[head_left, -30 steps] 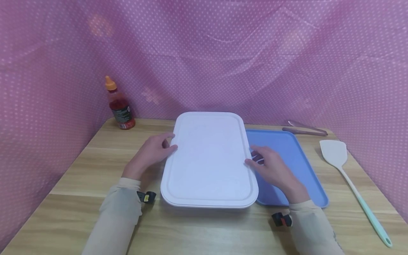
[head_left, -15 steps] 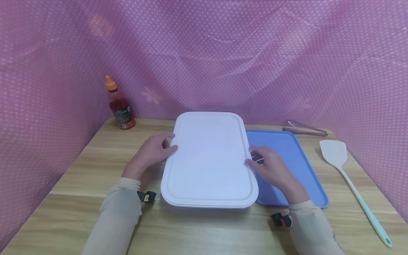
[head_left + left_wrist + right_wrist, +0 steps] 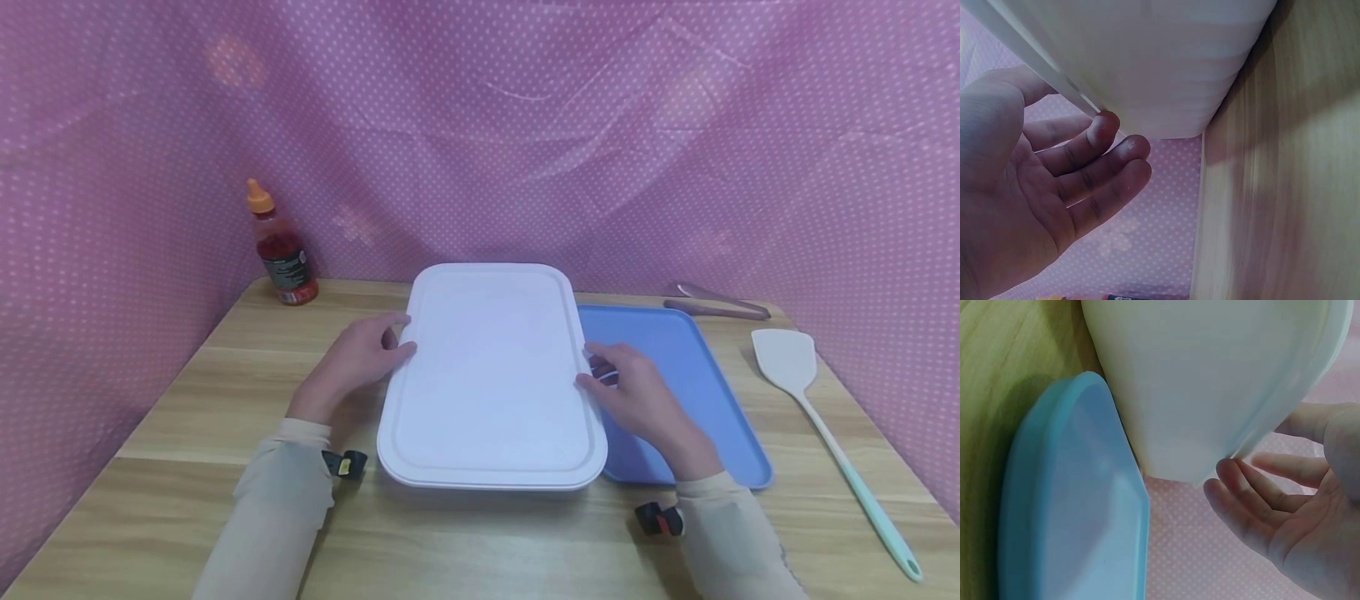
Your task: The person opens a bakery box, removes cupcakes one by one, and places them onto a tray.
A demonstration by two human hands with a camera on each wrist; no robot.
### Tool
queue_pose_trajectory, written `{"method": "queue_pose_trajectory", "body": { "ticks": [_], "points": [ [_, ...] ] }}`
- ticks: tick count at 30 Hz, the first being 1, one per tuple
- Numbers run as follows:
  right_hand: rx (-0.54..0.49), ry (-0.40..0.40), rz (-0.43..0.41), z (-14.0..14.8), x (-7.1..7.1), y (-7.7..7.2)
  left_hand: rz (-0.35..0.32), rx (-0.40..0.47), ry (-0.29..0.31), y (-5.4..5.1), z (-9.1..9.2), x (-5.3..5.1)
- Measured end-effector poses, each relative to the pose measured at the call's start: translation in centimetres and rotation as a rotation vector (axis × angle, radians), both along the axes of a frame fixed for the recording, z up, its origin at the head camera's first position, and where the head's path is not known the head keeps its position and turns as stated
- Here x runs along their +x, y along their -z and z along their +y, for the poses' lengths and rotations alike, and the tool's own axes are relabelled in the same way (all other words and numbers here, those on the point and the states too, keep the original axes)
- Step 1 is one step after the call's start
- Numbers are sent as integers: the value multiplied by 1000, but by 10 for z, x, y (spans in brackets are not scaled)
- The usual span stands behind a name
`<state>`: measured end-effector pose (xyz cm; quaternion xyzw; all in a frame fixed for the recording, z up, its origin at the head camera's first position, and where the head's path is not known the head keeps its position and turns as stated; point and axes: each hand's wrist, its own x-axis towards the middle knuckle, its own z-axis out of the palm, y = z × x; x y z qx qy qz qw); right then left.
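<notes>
A white lidded plastic box (image 3: 1166,75) stands on the wooden table in the middle of the head view, its flat lid (image 3: 491,375) on top. At the lid's left edge my left hand (image 3: 358,358) has its thumb on the rim, and in the left wrist view some fingertips curl under that rim. My right hand (image 3: 637,392) pinches the opposite edge in the same manner, thumb above and fingers beneath. In the right wrist view the box's side wall (image 3: 1166,394) shows next to a blue tray. What the box contains is hidden by the lid.
The blue tray (image 3: 675,358) lies right against the box. Tongs (image 3: 716,308) lie behind it, and a white spatula (image 3: 813,417) with a green handle is at the far right. A sauce bottle (image 3: 285,254) stands back left. Pink dotted cloth (image 3: 495,150) surrounds the table.
</notes>
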<state>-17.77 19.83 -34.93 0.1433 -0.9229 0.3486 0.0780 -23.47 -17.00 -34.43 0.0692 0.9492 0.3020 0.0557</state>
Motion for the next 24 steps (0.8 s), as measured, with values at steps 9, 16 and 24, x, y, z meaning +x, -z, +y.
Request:
{"method": "queue_pose_trajectory", "body": {
  "ticks": [9, 16, 24],
  "points": [
    [-16, 10, -10, -2, 0, 0, -4, 10, -9, -1, 1, 0],
    [-30, 36, -24, -3, -1, 2, -22, 20, -15, -1, 1, 0],
    [-50, 48, -42, -2, -1, 3, -16, 53, -24, -4, 0, 0]
  ]
}}
